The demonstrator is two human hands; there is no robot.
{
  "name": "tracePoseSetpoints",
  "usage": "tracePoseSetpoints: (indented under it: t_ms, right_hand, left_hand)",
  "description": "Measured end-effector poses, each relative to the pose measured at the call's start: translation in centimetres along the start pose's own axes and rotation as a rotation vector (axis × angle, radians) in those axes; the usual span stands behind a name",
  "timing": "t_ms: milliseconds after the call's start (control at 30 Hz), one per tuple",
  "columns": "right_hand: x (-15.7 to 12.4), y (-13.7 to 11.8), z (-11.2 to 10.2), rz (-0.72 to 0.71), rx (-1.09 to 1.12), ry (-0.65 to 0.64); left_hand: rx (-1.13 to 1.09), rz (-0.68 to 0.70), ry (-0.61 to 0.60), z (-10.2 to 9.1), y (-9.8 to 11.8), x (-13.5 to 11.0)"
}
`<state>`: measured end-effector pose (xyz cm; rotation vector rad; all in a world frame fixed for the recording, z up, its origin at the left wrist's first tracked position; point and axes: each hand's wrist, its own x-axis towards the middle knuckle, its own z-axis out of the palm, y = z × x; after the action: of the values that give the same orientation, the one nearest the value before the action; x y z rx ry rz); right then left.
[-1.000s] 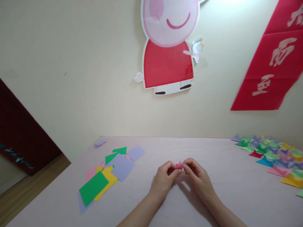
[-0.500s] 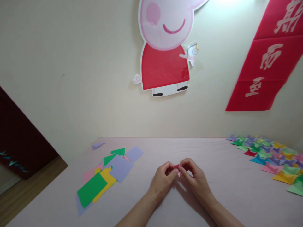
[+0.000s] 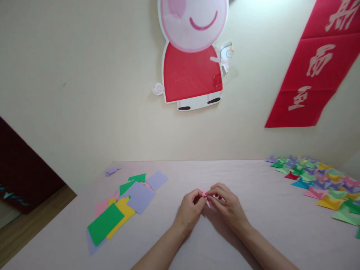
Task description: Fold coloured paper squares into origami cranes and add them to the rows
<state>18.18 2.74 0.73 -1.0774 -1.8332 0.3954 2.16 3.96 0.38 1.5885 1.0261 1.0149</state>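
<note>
One pink paper [image 3: 207, 203] over the desk [image 3: 264, 210], fingers of left hand [image 3: 190, 209] and right hand [image 3: 229, 204] both clamped on it. I'd brace with the left, work folds gently with the right; hard tugging could tear it.

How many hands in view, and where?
2. The left hand grips the pink folded paper from its left; the right hand pinches it from the right. Both are over the table; some of their fingers are hidden.
</note>
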Motion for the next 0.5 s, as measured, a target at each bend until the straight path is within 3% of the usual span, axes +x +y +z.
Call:
tracePoseSetpoints:
  t_ms: [133,200,300,500]
  right_hand:
    - [0.9,-0.3,-1.3,-0.129,-0.199,-0.106]
    - [1.7,0.6,-2.8,-0.121,-0.328,-0.165]
    - [3.4,3.6,-6.9,0.106,-0.576,-0.122]
    - [7.3,12.9,-17.7,0.479,-0.870,0.084]
  left_hand:
    - [0.016,-0.004,-0.001,0.1,0.0,-0.2]
    - [0.019,-0.013,0.009,0.2,0.0,-0.3]
    - [0.062,-0.041,0.038,0.3,0.2,-0.3]
    - [0.175,-0.080,0.011,0.5,0.9,-0.4]
